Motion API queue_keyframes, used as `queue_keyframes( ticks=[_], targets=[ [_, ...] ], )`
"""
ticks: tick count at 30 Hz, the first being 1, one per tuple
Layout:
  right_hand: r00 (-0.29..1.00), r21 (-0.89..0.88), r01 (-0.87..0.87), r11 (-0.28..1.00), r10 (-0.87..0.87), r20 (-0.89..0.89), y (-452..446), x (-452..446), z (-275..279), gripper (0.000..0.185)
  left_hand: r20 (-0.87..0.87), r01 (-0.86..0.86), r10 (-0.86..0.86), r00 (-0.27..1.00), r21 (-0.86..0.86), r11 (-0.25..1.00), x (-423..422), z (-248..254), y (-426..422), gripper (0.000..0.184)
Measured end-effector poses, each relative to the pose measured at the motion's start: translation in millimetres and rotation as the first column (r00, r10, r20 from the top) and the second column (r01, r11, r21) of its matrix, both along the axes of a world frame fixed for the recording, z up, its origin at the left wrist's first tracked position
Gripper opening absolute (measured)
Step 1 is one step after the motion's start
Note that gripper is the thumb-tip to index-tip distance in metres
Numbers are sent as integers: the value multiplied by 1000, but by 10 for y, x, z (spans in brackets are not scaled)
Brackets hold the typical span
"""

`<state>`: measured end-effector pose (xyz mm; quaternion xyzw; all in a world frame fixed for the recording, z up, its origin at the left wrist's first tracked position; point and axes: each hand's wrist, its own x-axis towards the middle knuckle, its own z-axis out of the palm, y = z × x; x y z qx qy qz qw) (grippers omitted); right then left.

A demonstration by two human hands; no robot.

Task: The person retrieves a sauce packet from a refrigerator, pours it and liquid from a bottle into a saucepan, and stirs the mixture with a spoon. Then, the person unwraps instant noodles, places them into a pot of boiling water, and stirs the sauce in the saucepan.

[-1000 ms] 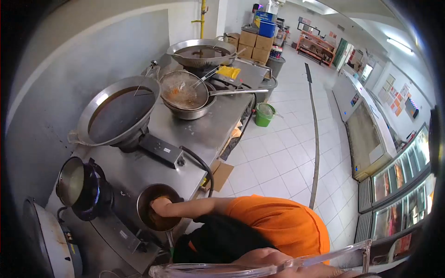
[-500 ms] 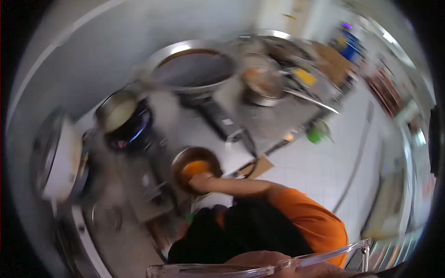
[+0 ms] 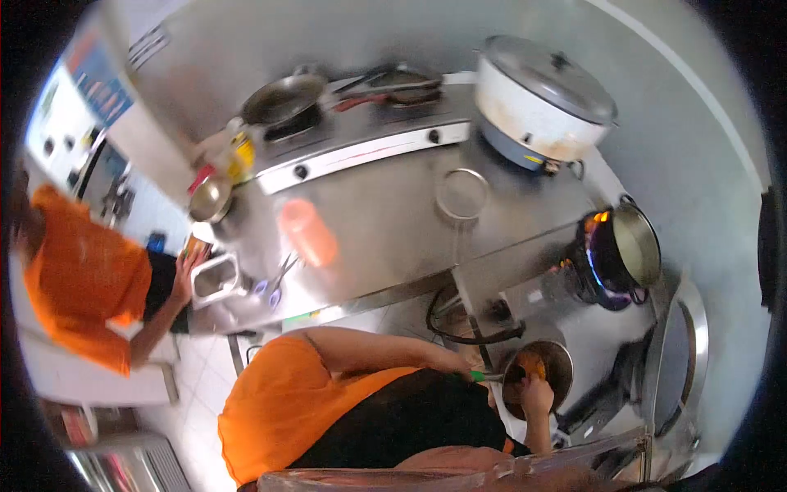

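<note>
A deep round metal pot (image 3: 564, 361) is low in the head view, with an orange mass (image 3: 533, 362) inside it that is too blurred to identify. My right hand (image 3: 537, 397) reaches into this pot, its fingers bunched at the orange mass; what they grip is unclear. At the pot's left side, my left hand (image 3: 449, 359) is closed round a green-handled metal tool (image 3: 479, 375). The tool's metal part runs to the pot's rim, and its kind cannot be made out.
A lit burner (image 3: 605, 262) heats a pot (image 3: 638, 243) at right. Behind stand a large lidded cooker (image 3: 537, 102) and a two-burner stove (image 3: 361, 152). A strainer (image 3: 461, 195), orange cup (image 3: 309, 233) and scissors (image 3: 283, 280) lie on the counter. Another person (image 3: 86, 275) works at left.
My view has swung left, bringing the stove, the cooker and the other person into sight. My right hand stays in the pot, and my left hand now shows clearly on the green handle.
</note>
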<state>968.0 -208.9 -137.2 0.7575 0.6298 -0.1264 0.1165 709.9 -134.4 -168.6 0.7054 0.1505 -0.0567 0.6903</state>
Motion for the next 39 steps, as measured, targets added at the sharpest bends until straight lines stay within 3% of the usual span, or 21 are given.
queue_keyframes(
  ticks=[1, 4, 6, 9, 12, 15, 17, 19, 21, 23, 24, 25, 27, 29, 31, 33, 35, 39],
  targets=[
    [998, 34, 70, 997, -69, -13, 60, 22, 2, 21, 104, 12, -22, 994, 94, 996, -24, 75, -14, 28],
    [968, 122, 243, 962, -233, -88, 118, 195, -87, 25, -320, -264, 186, 929, -219, 939, -43, 705, -142, 33],
    [948, 159, 298, 941, -272, -168, 157, 345, -294, 28, -171, -238, 205, 964, -199, 951, -10, 341, -232, 29],
    [966, 50, 94, 994, -79, -245, 138, 70, -159, 31, 56, -193, 201, 978, -126, 973, 108, -550, -291, 24],
    [998, -11, -28, 1000, 27, -52, 56, -204, -69, 26, 161, -237, 265, 951, -176, 955, 80, -554, -412, 24],
    [993, -160, -113, 981, 108, -39, -49, -101, 5, 25, 347, -241, 273, 897, -134, 961, -25, -427, -475, 26],
    [978, -101, -200, 975, 193, -76, -55, 116, -99, 24, 261, -260, 339, 904, -294, 920, -100, -255, -520, 26],
    [966, -2, -250, 968, 249, -73, -197, 252, -73, 24, -121, -333, 331, 936, -616, 714, -179, 481, -526, 28],
    [925, 169, -376, 911, 380, 9, -102, 374, -218, 24, 39, -127, 159, 987, -428, 895, -62, -163, -464, 30],
    [945, 45, -324, 945, 322, 58, 64, 321, -157, 31, -238, -264, 184, 954, -368, 891, -107, 472, -414, 31],
    [955, 42, -294, 955, 293, 39, 89, 309, -151, 31, -203, -330, 267, 942, -418, 847, -106, 219, -489, 35],
    [955, 142, -293, 945, 284, 82, 73, 343, -185, 25, -141, -217, 171, 975, -466, 858, -106, 344, -424, 37],
    [982, 64, -163, 985, 155, 108, 82, 357, -141, 24, -343, -413, 290, 894, -377, 829, -110, 485, -475, 36],
    [995, -35, -2, 999, 5, 103, 100, 408, -156, 28, -226, -310, 266, 937, -187, 932, -100, 781, -430, 36],
    [988, -85, 130, 988, -121, 99, 55, 414, -149, 23, -190, -293, 267, 945, -124, 948, -71, 791, -417, 36],
    [974, -98, 219, 971, -211, 84, 18, 399, -139, 20, -260, -350, 297, 919, -190, 917, -67, 603, -416, 36],
    [976, -128, 212, 969, -203, 80, -58, 383, -111, 21, -207, -288, 248, 946, -194, 938, -86, 364, -397, 36],
    [973, -89, 229, 969, -231, -19, -190, 205, -59, 24, -193, -215, 186, 963, -142, 966, -42, 555, -306, 35]
  ],
)
